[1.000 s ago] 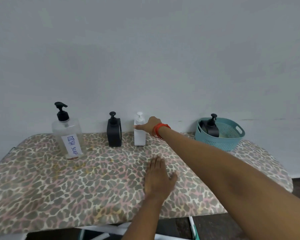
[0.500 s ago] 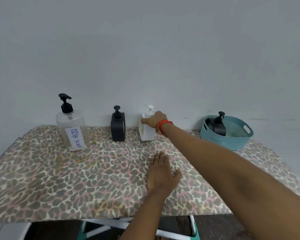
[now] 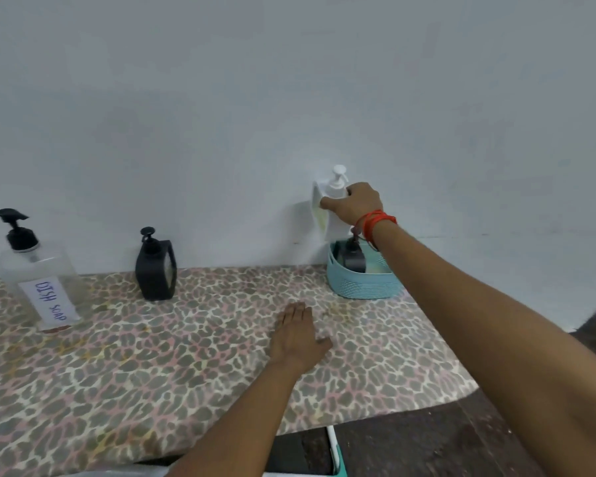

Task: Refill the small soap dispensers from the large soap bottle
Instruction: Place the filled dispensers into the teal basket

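Observation:
My right hand (image 3: 353,203) grips a small white dispenser (image 3: 327,215) by its shoulder and holds it in the air, tilted, just above the teal basket (image 3: 362,284). A black dispenser (image 3: 350,258) stands inside that basket, partly hidden by my wrist. A second black dispenser (image 3: 155,270) stands on the table near the wall. At the far left stands the large clear bottle (image 3: 37,273) with a black pump and a "DISH SOAP" label. My left hand (image 3: 298,333) rests flat on the table, fingers straight.
The table (image 3: 135,373) has a leopard-print cover and stands against a plain pale wall. Its right edge drops to a dark floor (image 3: 461,442). A white and teal frame part (image 3: 336,452) shows below the front edge.
My right hand took hold of the white dispenser, lifted it off the table and carried it right, over the basket. The view shifted right. My left hand stayed flat.

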{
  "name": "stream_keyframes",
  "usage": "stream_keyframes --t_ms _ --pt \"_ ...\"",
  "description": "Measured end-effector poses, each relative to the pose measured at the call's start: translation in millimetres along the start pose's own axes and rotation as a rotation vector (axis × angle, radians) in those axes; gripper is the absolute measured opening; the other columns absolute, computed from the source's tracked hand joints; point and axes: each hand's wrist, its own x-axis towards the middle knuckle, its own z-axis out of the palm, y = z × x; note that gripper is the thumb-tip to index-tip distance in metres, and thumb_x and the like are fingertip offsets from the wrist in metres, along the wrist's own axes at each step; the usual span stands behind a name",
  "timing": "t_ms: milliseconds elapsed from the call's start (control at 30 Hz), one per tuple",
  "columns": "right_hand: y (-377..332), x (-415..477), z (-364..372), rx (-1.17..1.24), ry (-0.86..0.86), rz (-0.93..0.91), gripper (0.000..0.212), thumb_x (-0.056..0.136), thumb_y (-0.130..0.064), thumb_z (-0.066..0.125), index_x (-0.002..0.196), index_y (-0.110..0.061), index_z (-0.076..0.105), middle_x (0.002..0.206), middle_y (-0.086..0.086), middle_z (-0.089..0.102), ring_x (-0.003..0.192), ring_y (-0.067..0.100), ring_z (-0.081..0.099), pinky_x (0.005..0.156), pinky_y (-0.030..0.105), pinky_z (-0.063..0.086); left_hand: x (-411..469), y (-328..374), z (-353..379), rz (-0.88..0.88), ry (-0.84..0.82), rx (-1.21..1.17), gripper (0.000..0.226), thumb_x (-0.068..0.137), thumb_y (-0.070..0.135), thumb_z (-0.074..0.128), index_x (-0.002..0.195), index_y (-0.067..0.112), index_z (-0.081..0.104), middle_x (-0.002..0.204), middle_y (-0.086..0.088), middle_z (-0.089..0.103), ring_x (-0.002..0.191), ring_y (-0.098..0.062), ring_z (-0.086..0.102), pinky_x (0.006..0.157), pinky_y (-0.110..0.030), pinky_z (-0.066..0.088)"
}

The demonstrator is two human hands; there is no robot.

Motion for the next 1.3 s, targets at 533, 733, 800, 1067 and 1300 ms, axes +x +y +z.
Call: stream_keyframes --t_ms 533,733,800,1067,1300 --pt "146 38 -14 -0.133 -0.057 0.272 0.063 0.070 -0.050 0.084 0.107 -0.011 0.052 0.099 0.008 0.057 0.086 0.027 0.058 0.065 0.032 0.044 10 -2 31 0.027 0.205 0.030 0.088 0.094 0.069 0.036 0.162 0.015 0.021 0.170 -0.002 0.016 0.157 -0.016 0.011 0.128 -0.034 0.002" --pt "167 39 18 -0.110 -0.208 0.224 0.045 0.074 -0.050 0.082 0.086 -0.015 0.055 0.090 0.005 0.061 0.087 0.027 0.062 0.075 0.042 0.056 11 -2 32 0.023 0.211 0.041 0.088 0.094 0.069 0.037 0.162 0.015 0.021 0.170 -0.002 0.017 0.157 -0.016 0.011 0.129 -0.036 0.005" --pt "171 41 20 -0.088 -0.248 0.201 0.044 0.077 -0.052 0.079 0.091 -0.015 0.061 0.095 0.009 0.065 0.089 0.030 0.065 0.085 0.048 0.058 11 -2 33 0.022 0.211 0.045 0.088 0.094 0.069 0.036 0.162 0.016 0.021 0.170 -0.001 0.016 0.157 -0.016 0.011 0.129 -0.037 0.004" --pt "178 43 18 -0.095 -0.331 0.190 0.054 0.081 -0.063 0.070 0.078 -0.011 0.056 0.072 0.006 0.056 0.071 0.025 0.057 0.070 0.038 0.052 11 -2 34 0.023 0.216 0.063 0.089 0.094 0.070 0.034 0.162 0.015 0.021 0.170 -0.002 0.016 0.157 -0.017 0.011 0.129 -0.037 0.005" --pt "179 42 11 -0.140 -0.395 0.142 0.062 0.071 -0.068 0.075 0.089 -0.010 0.067 0.082 0.006 0.066 0.075 0.022 0.062 0.069 0.034 0.053 10 -1 32 0.020 0.212 0.045 0.088 0.094 0.070 0.035 0.162 0.015 0.020 0.170 -0.001 0.016 0.157 -0.016 0.011 0.129 -0.036 0.003"
